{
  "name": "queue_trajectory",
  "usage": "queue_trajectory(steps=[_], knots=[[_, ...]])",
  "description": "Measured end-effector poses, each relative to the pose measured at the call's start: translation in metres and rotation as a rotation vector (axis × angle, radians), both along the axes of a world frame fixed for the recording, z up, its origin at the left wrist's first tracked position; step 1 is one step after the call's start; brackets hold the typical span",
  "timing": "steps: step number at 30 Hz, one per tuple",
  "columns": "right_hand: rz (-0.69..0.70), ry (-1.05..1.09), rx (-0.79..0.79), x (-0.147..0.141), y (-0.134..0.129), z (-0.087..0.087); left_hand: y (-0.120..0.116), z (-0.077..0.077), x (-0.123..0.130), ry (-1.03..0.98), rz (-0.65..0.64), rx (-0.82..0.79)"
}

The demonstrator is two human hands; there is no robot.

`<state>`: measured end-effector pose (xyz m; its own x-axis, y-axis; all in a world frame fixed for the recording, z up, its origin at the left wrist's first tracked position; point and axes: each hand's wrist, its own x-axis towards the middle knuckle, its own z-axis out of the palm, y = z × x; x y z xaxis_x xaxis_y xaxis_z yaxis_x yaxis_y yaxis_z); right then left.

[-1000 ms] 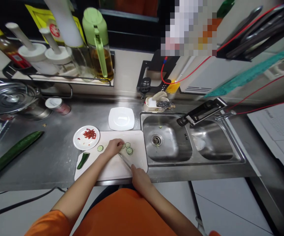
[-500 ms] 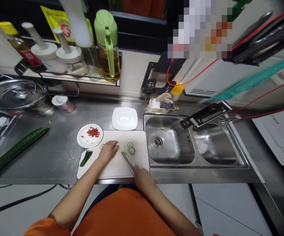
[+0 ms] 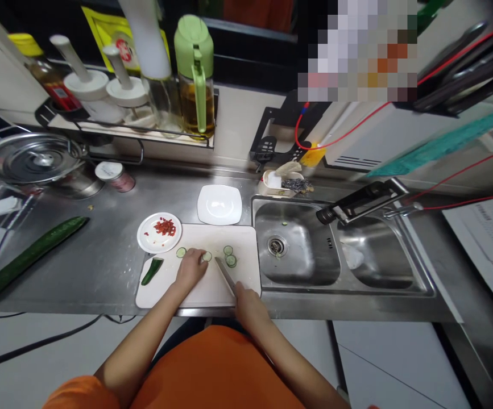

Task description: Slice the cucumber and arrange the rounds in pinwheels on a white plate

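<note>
On the white cutting board [image 3: 163, 295], my left hand [image 3: 191, 268] is closed, its fingertips at a thin cucumber slice [image 3: 207, 257]. My right hand [image 3: 249, 305] grips a kitchen knife [image 3: 226, 275] by the handle, which the fingers mostly hide. The blade points up and left, its tip just right of that slice. Two overlapping cucumber slices [image 3: 230, 261] lie right of the blade. Left of my left hand lies another cucumber slice [image 3: 181, 253], and a dark green cucumber end piece [image 3: 152, 271] rests near the board's left edge.
Behind the board stand a round plate [image 3: 144, 242] with chopped red bits and a square white plate [image 3: 219, 211]. A whole cucumber [image 3: 33, 258] lies at the left. To the right is a double steel sink [image 3: 252, 238] with a black faucet [image 3: 357, 200]. A condiment rack [image 3: 144, 132] hangs behind.
The view has shifted slightly. My left hand has drawn a little lower on the board, and the slice at its fingertips shows more fully. The knife stays in my right hand.
</note>
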<state>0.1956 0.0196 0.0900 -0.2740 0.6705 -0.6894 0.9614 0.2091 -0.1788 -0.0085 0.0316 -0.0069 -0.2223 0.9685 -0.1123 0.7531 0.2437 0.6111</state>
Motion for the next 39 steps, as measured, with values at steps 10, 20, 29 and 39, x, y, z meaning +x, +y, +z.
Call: queue_trajectory(steps=[10, 20, 29, 39], knots=[[0.072, -0.001, -0.018, -0.026, 0.004, 0.002, -0.007, -0.001, 0.003, 0.0, 0.066, 0.005], [0.094, 0.004, -0.004, -0.033, 0.007, 0.01, -0.005, 0.004, 0.003, -0.041, 0.081, -0.036], [0.091, 0.018, -0.009, -0.034, 0.007, 0.007, -0.005, 0.002, 0.002, -0.046, 0.086, -0.023], [0.108, 0.046, -0.002, -0.032, 0.004, -0.005, -0.002, 0.004, 0.004, -0.033, 0.096, -0.055]])
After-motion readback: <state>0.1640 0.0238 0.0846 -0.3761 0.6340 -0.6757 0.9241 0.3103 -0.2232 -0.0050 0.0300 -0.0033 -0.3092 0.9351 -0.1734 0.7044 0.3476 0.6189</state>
